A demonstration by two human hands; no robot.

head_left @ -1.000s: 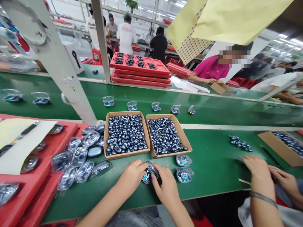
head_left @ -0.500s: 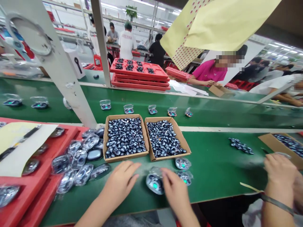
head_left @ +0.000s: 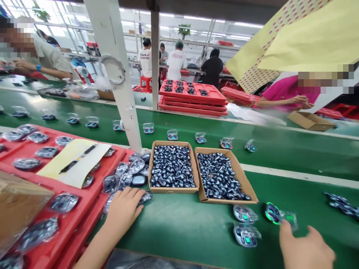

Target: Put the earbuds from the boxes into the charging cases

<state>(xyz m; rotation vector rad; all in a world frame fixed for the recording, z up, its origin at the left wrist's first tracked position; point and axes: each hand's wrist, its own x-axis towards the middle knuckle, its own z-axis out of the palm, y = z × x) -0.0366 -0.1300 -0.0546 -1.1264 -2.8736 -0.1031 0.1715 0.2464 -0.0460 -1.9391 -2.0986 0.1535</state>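
My left hand (head_left: 125, 207) lies over the near edge of a pile of clear-lidded earbud cases (head_left: 125, 181). Its fingers are stretched out, with the tips at a dark earbud case (head_left: 146, 198) that they partly cover. At the lower right, my right hand (head_left: 305, 244) is slightly blurred, fingers apart. One fingertip is at the clear raised lid of a lit earbud case (head_left: 272, 213), whose rim glows green. Left of that case, two more open earbud cases with green displays, an upper one (head_left: 244, 214) and a lower one (head_left: 245, 235), stand on the green table.
Two cardboard trays, a left one (head_left: 174, 189) and a right one (head_left: 246, 186), hold many loose earbuds. Red trays (head_left: 92, 201) with wrapped cases, paper and a pen are at left. Open cases line the green belt (head_left: 294, 149) behind a white post (head_left: 123, 86). Co-workers sit beyond.
The view has turned left. My left hand has moved left onto the pile of cases. My right hand has gone right, and the case that was by it now stands right of the other two.
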